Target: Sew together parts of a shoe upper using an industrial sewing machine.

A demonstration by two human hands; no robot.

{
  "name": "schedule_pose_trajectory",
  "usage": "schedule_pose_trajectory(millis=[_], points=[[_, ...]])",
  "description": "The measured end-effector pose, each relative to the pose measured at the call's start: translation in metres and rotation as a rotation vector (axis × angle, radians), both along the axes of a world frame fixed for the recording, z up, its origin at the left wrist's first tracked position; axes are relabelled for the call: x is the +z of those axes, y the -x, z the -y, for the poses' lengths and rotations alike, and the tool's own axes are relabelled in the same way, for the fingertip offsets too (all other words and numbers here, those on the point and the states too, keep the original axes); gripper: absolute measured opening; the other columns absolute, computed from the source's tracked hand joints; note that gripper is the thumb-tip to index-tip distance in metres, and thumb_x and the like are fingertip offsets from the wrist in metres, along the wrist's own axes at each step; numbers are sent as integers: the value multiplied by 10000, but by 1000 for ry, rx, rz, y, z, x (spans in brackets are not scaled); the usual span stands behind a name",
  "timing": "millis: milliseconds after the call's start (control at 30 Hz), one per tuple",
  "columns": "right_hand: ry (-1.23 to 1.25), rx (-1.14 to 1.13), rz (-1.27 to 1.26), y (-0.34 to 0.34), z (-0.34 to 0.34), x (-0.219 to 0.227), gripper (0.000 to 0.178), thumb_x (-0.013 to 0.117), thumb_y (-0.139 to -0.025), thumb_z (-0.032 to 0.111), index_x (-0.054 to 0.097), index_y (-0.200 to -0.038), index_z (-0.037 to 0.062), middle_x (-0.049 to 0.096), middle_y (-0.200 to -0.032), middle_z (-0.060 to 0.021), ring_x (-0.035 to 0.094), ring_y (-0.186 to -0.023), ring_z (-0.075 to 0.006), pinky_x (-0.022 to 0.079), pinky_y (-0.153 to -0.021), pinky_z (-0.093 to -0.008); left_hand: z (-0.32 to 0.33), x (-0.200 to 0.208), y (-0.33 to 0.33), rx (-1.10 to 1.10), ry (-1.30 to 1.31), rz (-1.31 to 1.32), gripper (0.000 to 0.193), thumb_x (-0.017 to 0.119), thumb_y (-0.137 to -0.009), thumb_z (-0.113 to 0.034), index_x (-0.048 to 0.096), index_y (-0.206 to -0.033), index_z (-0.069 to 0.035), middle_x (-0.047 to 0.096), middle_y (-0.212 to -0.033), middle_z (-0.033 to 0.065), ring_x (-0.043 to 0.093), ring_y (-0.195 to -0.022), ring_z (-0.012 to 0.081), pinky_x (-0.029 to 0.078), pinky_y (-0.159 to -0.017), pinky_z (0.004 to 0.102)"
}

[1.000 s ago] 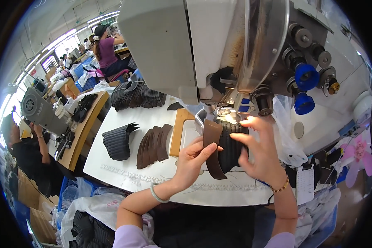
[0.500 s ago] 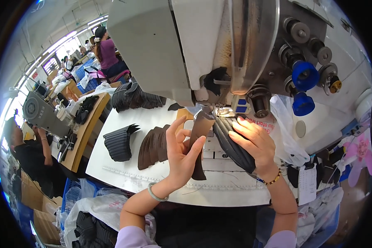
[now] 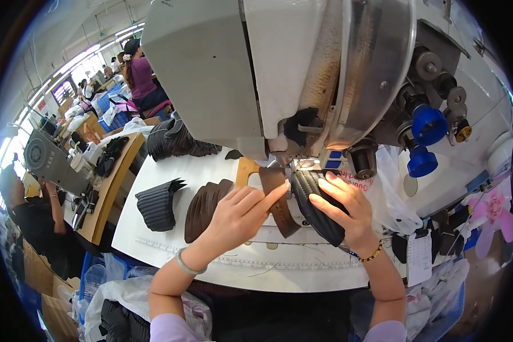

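Bright, even light from ceiling strips (image 3: 125, 29) and windows (image 3: 68, 85) at upper left; metal sewing machine (image 3: 325, 74) shows glare; strong fisheye bending, black corners, distant workers soft

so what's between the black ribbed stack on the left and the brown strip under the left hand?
In the head view, a fanned stack of brown pieces lies between the black ribbed stack and the brown strip.

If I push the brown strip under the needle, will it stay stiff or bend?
The brown strip looks thin and flat, so it probably bends easily. The left hand presses it to the table, suggesting it is light and may slide.
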State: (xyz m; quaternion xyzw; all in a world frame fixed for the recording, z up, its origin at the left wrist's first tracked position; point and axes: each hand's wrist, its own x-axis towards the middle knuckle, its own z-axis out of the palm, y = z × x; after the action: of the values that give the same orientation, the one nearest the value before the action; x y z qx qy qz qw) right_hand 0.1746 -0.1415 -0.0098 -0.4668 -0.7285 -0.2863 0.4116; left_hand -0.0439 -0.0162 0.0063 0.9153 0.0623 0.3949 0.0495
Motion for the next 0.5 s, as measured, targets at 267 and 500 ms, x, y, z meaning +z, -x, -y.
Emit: schedule_pose_trajectory(millis=[267,500], points=[[-35,2,60,-7,-2,-15,310,626,-820,118,708,-1119,128,614,-1197,-60,581,-1100,-228,513,-981,-385,3,-10,-12,103,-574,352,446,672,-638,-124,761,-1074,-154,400,-784,-7,448,-696,132,432,-621,257],[-49,-4,65,-7,-3,-18,307,629,-820,111,711,-1115,133,613,-1184,-53,579,-1105,-221,515,-981,-382,3,-10,-18,-30,-385,145,349,635,-747,-58,728,-1083,-81,623,-1119,90,613,-1066,253,552,-940,395]])
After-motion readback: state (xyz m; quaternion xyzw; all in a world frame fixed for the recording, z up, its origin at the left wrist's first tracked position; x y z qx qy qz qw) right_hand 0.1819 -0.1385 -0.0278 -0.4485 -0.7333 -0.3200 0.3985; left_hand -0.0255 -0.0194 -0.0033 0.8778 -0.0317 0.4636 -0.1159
